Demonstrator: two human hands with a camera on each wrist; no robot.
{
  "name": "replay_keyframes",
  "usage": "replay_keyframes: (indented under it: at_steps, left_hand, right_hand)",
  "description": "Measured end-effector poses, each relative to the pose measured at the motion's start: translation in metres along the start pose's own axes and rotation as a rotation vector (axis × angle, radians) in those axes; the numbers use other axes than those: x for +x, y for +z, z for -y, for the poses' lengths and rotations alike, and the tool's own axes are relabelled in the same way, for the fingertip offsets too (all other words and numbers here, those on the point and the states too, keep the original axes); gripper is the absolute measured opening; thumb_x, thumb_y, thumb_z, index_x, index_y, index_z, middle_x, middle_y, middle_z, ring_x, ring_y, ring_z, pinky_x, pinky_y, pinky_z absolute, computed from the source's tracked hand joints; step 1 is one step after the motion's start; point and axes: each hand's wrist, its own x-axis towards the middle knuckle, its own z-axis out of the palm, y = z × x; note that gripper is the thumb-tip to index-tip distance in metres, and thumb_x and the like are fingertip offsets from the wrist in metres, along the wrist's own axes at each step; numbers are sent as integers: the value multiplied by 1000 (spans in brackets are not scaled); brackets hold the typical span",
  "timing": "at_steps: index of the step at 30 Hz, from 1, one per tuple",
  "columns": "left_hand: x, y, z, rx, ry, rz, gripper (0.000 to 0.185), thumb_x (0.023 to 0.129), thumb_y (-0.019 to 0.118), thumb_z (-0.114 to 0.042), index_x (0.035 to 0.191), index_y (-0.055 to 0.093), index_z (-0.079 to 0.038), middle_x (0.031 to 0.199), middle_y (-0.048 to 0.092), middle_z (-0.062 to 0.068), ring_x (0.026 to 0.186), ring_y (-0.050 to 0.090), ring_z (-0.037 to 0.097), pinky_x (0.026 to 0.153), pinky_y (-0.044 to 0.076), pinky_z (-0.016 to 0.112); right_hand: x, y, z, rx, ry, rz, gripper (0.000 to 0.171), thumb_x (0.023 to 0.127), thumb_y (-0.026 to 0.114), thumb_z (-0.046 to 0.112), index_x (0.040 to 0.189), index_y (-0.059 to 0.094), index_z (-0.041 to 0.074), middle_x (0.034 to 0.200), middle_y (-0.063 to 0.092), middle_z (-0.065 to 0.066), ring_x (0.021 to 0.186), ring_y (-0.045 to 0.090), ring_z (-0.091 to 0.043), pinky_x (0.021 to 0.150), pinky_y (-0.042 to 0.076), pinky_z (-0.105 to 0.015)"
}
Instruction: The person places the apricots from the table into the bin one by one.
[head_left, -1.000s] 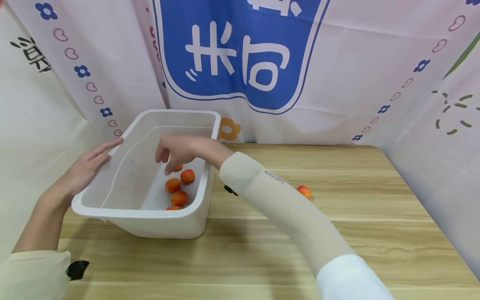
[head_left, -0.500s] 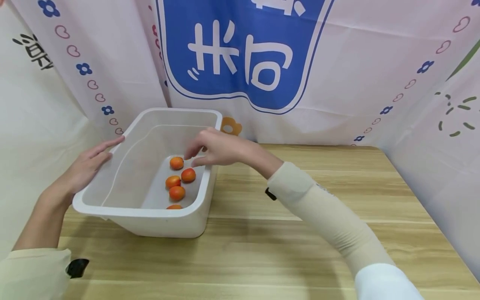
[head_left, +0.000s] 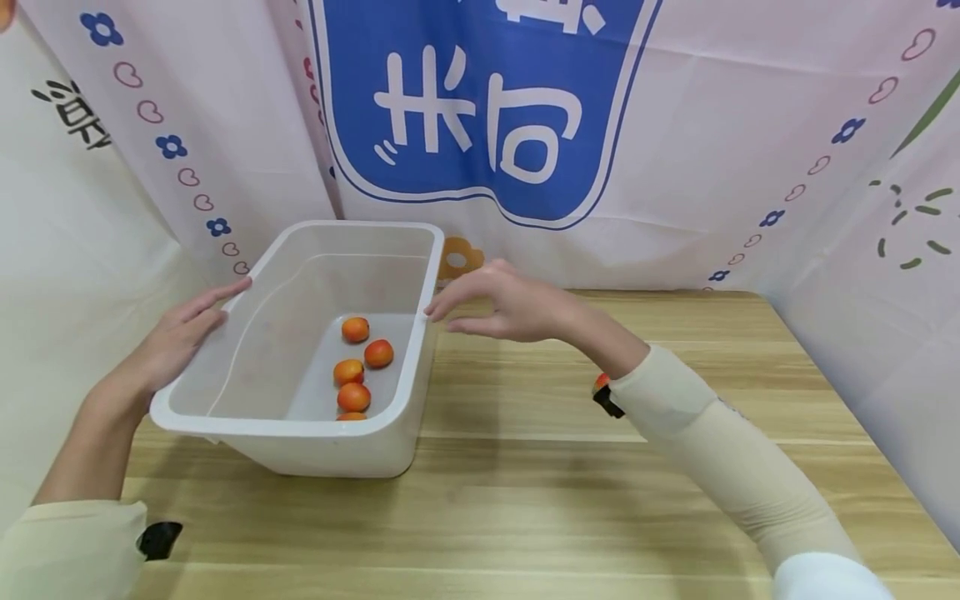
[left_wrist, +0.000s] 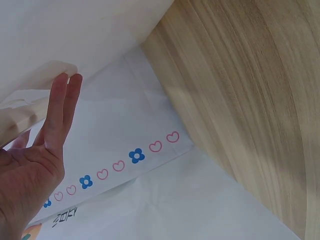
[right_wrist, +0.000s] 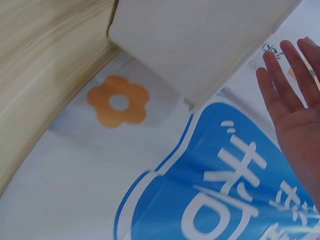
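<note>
A white plastic tub [head_left: 408,379] stands on the wooden table, several small orange-red fruits [head_left: 353,397] like apricots lying on its floor. My left hand [head_left: 176,342] rests at the tub's left rim. Seen in the left wrist view, straight fingers [left_wrist: 65,102] lie against the outer wall just under the rim. My right hand [head_left: 517,308] is at the tub's right rim, palm down and holding nothing, fingertips overlapping the rim in the head view. Its spread, straight fingers [right_wrist: 290,80] show in the right wrist view.
One more orange-red fruit [head_left: 601,382] lies on the table [head_left: 525,517], partly hidden by the black strap [head_left: 607,402] on my right sleeve. A printed cloth [head_left: 675,167] hangs behind the table, with more cloth at both sides.
My right hand has moved right, from over the inside of the tub to its right rim, uncovering the far fruit. A fruit near the front has shifted slightly. My left hand stays at the rim.
</note>
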Motion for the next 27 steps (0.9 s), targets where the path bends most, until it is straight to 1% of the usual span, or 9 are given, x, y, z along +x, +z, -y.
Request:
replay_keyframes:
  at_steps: [3,7,8,13,18,22,24,26,27]
  left_hand:
    - [0,0,0,-1,-1,5,48,115,34,-26,160,37,-42,118,48,-34,87,68,0,65,63,28]
    - [0,0,0,-4,-5,7,48,115,34,-26,160,37,-41,120,47,-33,88,68,0,66,63,27]
    - [0,1,0,-6,-4,6,48,115,34,-26,160,37,-41,120,47,-32,88,68,0,66,62,27]
    - [0,1,-1,-10,-2,4,48,115,35,-25,159,38,-42,121,47,-32,89,67,-2,67,62,24]
    - [0,0,-1,-17,-5,6,48,115,35,-26,159,38,-43,117,49,-34,86,68,0,65,62,27]
    - [0,-1,0,-7,-2,5,48,115,34,-28,160,37,-42,120,48,-33,87,68,0,65,63,28]
    - [0,-1,0,7,-7,1,48,115,34,-29,161,35,-41,124,48,-28,89,68,-1,67,63,27]
    - [0,0,0,20,-11,2,48,115,33,-30,162,33,-40,137,50,-11,90,67,-3,68,63,27]
    - [0,0,0,23,-14,1,48,115,33,-29,162,33,-40,140,49,-6,90,67,-3,68,63,26]
  right_hand:
    - [-14,-4,-4,33,44,5,21,98,71,5,118,77,1,119,75,-9,114,70,-23,100,57,-35]
    - [-33,-9,-10,76,137,42,21,98,70,4,117,76,-1,118,75,-11,108,71,-24,95,59,-35]
    - [-38,-10,-12,79,160,54,21,98,70,3,117,76,-1,117,75,-11,106,72,-23,94,60,-34]
    - [-68,-14,-25,90,265,108,21,97,72,3,117,76,-1,113,76,-10,99,74,-21,90,62,-39]
    - [-98,-17,-44,85,369,134,21,96,74,6,116,76,1,110,76,-9,98,74,-21,86,63,-40]
    - [-119,-18,-56,72,431,146,21,94,75,4,115,76,0,109,76,-10,97,75,-23,86,63,-42]
    - [-127,-18,-60,67,456,156,22,94,75,4,115,76,-1,109,76,-11,96,75,-24,87,62,-43]
    - [-135,-18,-63,59,477,169,23,93,75,3,115,75,-3,109,76,-13,95,75,-25,87,62,-44]
    - [-138,-18,-65,56,485,177,24,93,76,3,115,75,-4,108,75,-14,95,75,-25,88,62,-44]
